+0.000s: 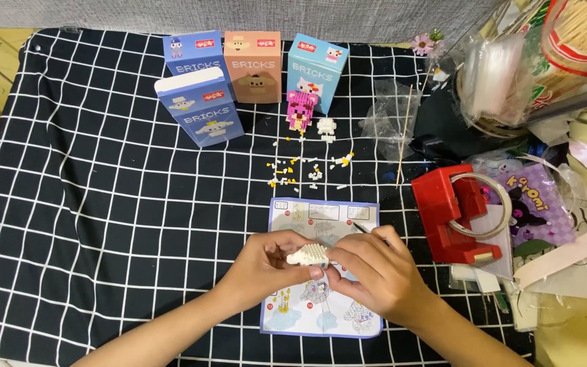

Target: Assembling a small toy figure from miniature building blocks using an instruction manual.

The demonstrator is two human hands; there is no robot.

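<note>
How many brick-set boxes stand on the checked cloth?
4: a blue box back left, a tan box beside it, a light-blue box at right, another blue box in front.

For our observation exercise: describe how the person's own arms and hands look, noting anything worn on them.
Both forearms are bare, with no sleeves in view. The left hand and right hand wear no gloves, and no rings, watch or bracelet show. Fingernails look short and unpainted.
</note>
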